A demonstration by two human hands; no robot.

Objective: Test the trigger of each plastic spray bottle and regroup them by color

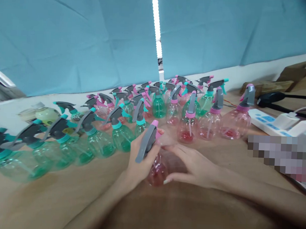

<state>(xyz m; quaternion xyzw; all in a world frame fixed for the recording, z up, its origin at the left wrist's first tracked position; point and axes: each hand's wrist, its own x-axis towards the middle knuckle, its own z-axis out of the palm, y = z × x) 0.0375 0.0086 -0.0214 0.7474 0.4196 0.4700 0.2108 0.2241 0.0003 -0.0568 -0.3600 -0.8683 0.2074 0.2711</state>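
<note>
Left hand [133, 161]: grip closed round pink bottle [157, 175], probably steadying it
Right hand [200, 167]: half-open alongside (touch unclear)
Green bottles [101, 144]: rowed, seemingly colour-grouped

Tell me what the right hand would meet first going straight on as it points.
Most likely the pink spray bottle held in the left hand, just ahead of the right hand; depth is unclear, so they may already touch.

- Blue cloth [70, 43], one, which we see hung across the back
- Strip light [156, 20], lit, at centre
- White power strip [263, 120], at our right, bearing a white plug [286, 119]
- Brown cardboard [294, 74], far right
</note>
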